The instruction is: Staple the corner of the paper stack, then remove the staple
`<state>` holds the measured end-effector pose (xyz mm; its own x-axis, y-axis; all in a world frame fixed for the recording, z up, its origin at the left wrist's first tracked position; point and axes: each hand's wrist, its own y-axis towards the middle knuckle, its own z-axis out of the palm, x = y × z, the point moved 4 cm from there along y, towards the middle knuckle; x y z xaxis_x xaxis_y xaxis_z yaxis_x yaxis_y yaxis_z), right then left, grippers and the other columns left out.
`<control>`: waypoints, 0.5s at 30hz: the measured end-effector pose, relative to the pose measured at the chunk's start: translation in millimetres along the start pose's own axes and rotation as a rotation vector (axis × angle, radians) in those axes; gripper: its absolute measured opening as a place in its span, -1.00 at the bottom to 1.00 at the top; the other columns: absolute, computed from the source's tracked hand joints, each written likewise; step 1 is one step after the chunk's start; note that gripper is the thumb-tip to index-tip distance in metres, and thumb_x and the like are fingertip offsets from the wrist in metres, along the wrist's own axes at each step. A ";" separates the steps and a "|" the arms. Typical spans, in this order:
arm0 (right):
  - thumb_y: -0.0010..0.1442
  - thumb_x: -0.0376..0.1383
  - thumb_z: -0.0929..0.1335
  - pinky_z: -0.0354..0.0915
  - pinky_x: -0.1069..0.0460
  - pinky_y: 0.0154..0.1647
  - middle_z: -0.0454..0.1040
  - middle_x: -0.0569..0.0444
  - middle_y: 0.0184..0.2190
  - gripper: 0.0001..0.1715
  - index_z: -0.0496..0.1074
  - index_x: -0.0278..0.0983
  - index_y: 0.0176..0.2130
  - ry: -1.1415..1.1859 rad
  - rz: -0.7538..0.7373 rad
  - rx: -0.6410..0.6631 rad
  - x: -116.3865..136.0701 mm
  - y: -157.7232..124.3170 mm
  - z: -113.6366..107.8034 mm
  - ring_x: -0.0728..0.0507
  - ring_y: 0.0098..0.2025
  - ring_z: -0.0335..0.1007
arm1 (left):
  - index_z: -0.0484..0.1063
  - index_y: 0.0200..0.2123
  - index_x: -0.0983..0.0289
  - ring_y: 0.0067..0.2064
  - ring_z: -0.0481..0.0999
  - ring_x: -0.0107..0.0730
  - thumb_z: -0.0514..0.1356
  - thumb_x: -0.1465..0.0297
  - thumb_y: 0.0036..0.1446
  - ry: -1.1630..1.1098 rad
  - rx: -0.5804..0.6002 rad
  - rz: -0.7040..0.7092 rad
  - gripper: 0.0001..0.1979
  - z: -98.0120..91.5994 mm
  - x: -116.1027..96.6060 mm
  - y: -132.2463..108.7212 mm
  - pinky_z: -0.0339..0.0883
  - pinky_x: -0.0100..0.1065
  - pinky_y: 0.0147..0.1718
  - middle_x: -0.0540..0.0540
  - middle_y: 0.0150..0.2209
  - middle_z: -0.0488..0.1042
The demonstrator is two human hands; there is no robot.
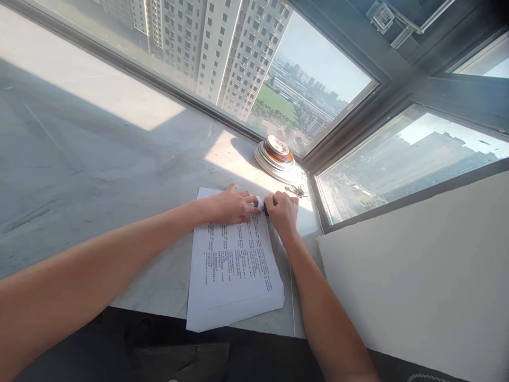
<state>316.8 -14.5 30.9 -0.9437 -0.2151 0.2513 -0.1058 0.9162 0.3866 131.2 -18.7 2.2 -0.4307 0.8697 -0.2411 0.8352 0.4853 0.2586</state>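
pressing with the unclenched left hand point(234, 207) on the printed paper point(236, 260), lying on the grey counter point(99, 164); apparently grasping a small dark object point(266, 209) by its far right corner with the right hand point(283, 212). probably working that corner; needing steady paper next.

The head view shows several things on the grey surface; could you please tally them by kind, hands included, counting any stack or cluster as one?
Hands, left hand and right hand: 2
Printed paper, top sheet only: 1
Small dark object at the right hand: 1
Stack of round items: 1
Small cluster: 1
Total: 6
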 end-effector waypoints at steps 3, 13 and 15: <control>0.43 -0.23 0.23 0.07 -0.12 -0.06 0.19 0.16 -0.57 -0.43 -0.01 -0.22 -0.58 0.007 0.007 0.001 0.2 -0.6 -0.4 -0.10 -0.41 0.11 | 0.55 0.33 0.06 0.25 0.46 0.10 0.14 0.25 0.52 0.013 0.021 -0.001 -0.59 0.4 -0.2 0.1 0.04 0.23 0.35 0.24 0.32 0.49; 0.43 -0.21 0.23 0.10 -0.11 -0.07 0.22 0.14 -0.57 -0.43 0.01 -0.21 -0.59 -0.022 -0.001 -0.002 -0.7 0.6 1.1 -0.11 -0.40 0.19 | 0.52 0.35 0.00 0.24 0.44 0.03 0.11 0.25 0.54 0.058 0.041 0.006 -0.59 1.2 0.0 1.1 0.08 0.22 0.36 0.21 0.34 0.49; 0.42 -0.22 0.23 0.09 -0.11 -0.08 0.20 0.14 -0.58 -0.43 0.01 -0.22 -0.59 -0.009 0.003 -0.006 -0.8 0.4 1.3 -0.11 -0.41 0.17 | 0.52 0.34 0.00 0.24 0.44 0.04 0.12 0.25 0.53 0.051 0.036 0.002 -0.59 1.6 0.4 1.3 0.08 0.22 0.36 0.21 0.34 0.49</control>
<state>317.1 -13.5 29.8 -0.9468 -0.2093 0.2446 -0.1012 0.9149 0.3909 132.7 -17.8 0.9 -0.4452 0.8744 -0.1929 0.8475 0.4810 0.2246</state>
